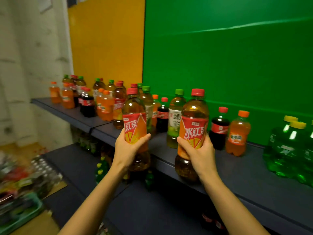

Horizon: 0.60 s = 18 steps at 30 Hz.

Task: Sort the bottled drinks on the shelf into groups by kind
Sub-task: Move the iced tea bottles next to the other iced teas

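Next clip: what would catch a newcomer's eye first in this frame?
Two red-capped iced tea bottles are held up mid-frame, the left bottle in the left hand and the right bottle in the right hand. Behind them a bright green wall panel fills the right side, next to a yellow panel. Yellow-capped green bottles stand at the far right of the dark shelf.

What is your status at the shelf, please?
Both hands full: left hand grips left iced tea bottle, right hand grips right iced tea bottle. Row on shelf unsorted: green tea bottle, cola bottle, orange soda bottle mixed. Nothing blocking.
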Motion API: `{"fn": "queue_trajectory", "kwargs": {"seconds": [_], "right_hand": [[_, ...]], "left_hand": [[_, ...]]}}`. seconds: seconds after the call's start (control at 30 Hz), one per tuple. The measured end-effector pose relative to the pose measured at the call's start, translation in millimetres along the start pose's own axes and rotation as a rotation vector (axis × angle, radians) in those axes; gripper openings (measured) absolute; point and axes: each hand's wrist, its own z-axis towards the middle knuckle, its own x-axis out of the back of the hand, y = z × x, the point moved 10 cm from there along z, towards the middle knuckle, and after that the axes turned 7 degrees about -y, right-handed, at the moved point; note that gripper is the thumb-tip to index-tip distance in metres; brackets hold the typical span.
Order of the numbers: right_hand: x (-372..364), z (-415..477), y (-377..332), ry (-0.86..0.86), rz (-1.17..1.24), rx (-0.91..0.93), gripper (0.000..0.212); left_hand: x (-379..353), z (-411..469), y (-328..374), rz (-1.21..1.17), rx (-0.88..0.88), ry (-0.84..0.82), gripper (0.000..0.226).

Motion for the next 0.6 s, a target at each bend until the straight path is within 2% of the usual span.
{"fn": "queue_trajectory", "kwargs": {"seconds": [0.23,0.4,0.6], "right_hand": [[-127.4,20.6,5.5,-0.092,0.084,-0.029,0.059],[-229.8,33.8,5.9,-0.122,0.124,-0.036,0.05],[-340.6,51.2,6.8,-0.155,0.155,-0.03,0.053]], "left_hand": [[141.8,13.9,-5.8,0.111,0.005,0.134,0.072],[240.7,34.9,-11.8,0.168,-0.01,0.177,0.074],[339.7,64.1,-26.2,0.233,0.004,0.165,0.067]]}}
